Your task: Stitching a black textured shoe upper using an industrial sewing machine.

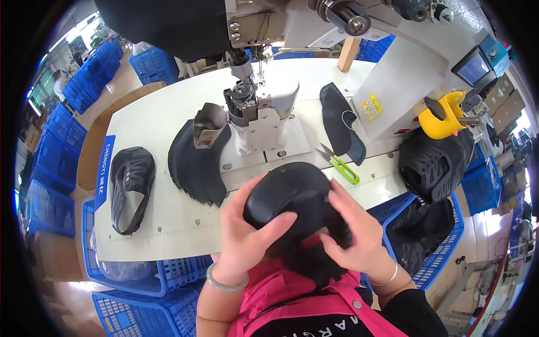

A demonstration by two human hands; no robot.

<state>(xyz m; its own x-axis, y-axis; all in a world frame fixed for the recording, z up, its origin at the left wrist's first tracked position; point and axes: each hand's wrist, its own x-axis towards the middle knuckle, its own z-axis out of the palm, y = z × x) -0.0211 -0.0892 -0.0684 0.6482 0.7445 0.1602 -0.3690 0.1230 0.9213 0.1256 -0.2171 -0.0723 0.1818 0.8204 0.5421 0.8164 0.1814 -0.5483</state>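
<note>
A black shoe upper is held between my two hands, close to my body at the table's near edge. My left hand is closed around its left side, with the thumb pressed on the ribbed black surface. On the other side, my right hand grips the edge near a small red patch inside the upper. The underside of the upper is hidden. Beyond it stands the post-bed sewing machine. Green-handled thread snips lie on the table to the right of the upper.
Left on the white table are another black upper and a fanned stack of black curved pieces. A dark curved piece lies right of the machine. More uppers hang at right, above a filled blue crate.
</note>
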